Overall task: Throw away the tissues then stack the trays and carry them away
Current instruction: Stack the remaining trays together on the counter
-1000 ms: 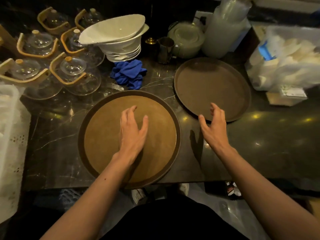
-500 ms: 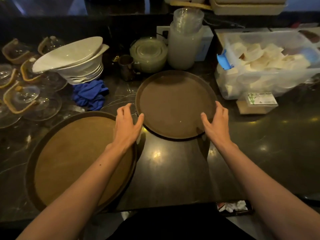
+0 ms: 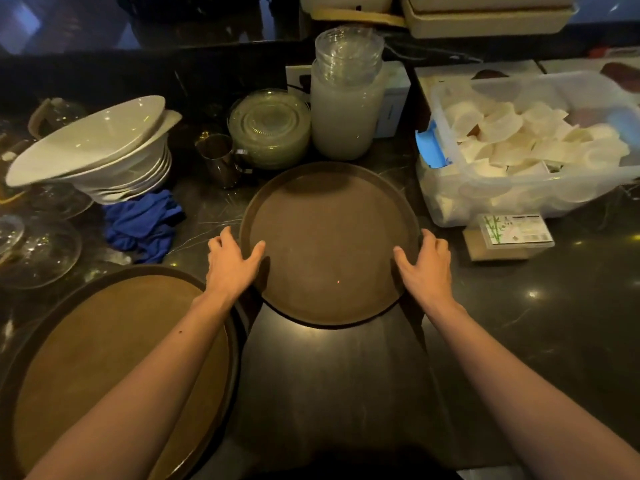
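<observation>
A small round dark brown tray (image 3: 329, 237) lies on the dark counter straight ahead. My left hand (image 3: 232, 261) grips its left rim, thumb inside the tray and fingers curled under the edge. On the opposite rim my right hand (image 3: 426, 268) holds it the same way. A larger round tray (image 3: 104, 358) with a tan inner surface sits at the lower left, partly under my left forearm. No tissues show on either tray.
Stacked white bowls (image 3: 100, 150) and a blue cloth (image 3: 142, 223) lie to the left. A metal cup (image 3: 220, 161), glass plates (image 3: 270, 129) and a frosted jar (image 3: 343, 109) stand behind the tray. A clear bin (image 3: 540, 199) of white cups is at the right.
Both hands moved from the large tray and the counter to the small tray and closed on its two sides. The view shifted right, so the large tray now sits lower left.
</observation>
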### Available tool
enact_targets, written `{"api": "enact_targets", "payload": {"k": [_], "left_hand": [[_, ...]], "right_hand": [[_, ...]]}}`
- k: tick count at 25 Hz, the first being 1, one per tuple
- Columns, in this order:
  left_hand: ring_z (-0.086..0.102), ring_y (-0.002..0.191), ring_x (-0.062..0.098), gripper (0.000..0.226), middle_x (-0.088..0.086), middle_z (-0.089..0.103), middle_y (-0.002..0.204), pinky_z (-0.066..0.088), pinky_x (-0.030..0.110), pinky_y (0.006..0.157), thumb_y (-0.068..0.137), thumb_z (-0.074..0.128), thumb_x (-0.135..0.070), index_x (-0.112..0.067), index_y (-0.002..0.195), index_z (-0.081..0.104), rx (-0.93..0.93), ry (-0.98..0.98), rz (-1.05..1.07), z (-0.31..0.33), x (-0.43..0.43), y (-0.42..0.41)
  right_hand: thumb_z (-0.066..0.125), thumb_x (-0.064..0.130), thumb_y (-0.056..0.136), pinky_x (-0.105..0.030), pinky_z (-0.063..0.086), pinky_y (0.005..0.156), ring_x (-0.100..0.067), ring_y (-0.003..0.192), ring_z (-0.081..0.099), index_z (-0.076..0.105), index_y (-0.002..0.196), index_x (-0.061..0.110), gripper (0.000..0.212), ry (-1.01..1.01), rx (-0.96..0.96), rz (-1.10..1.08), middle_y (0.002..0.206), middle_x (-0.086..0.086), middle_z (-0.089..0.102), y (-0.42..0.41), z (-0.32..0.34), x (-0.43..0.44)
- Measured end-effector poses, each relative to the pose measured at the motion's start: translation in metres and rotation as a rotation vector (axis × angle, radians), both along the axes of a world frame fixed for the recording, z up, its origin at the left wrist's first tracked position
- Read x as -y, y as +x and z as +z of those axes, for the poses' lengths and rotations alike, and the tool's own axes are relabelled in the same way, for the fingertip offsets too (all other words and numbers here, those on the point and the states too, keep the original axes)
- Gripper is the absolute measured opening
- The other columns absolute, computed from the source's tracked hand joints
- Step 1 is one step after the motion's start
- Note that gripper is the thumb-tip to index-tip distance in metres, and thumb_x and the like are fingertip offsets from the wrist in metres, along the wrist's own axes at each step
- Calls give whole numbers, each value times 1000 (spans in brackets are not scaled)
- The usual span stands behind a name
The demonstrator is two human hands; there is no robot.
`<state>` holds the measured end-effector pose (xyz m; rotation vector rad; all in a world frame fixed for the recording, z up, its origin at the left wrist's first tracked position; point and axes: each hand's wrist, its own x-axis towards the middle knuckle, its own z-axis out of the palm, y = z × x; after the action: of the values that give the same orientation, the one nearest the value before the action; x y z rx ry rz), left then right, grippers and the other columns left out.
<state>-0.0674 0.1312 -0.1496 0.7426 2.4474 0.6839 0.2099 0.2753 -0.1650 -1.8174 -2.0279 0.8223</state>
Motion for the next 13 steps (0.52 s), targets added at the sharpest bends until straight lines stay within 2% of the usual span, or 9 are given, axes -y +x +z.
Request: {"api": "enact_targets", "payload": {"k": [3, 6, 10, 13], "left_hand": [[37, 136, 34, 84, 17, 32, 150, 37, 50, 108, 88, 60, -49, -11, 151, 19, 44, 4, 14, -12, -10, -12], [43, 129, 31, 78, 15, 42, 142, 40, 45, 103, 87, 61, -48, -9, 147, 28, 31, 48, 9, -22, -18, -15], [48, 121, 29, 68, 14, 43, 134, 43, 41, 97, 88, 60, -47, -9, 140, 36, -13, 59, 39, -27, -25, -12], [51, 115, 28, 58, 13, 44, 129, 41, 34, 91, 89, 61, -41, -8, 132, 41, -78, 119, 76, -27, -23, -7]], "right_hand": [[59, 43, 91, -47, 37, 103, -37, 131, 36, 32, 147, 7, 71, 5, 36, -73, 141, -20, 39, -6, -8, -5], [59, 47, 89, -46, 41, 99, -36, 127, 44, 32, 147, 8, 74, -20, 51, -111, 138, -18, 42, -10, -15, -8], [61, 52, 87, -46, 43, 97, -36, 120, 50, 38, 143, 6, 76, -29, 66, -148, 132, -16, 46, -15, -17, -14], [66, 49, 85, -44, 42, 98, -33, 118, 50, 42, 139, 5, 73, -10, 2, -167, 129, -15, 47, -16, -17, -14]]}}
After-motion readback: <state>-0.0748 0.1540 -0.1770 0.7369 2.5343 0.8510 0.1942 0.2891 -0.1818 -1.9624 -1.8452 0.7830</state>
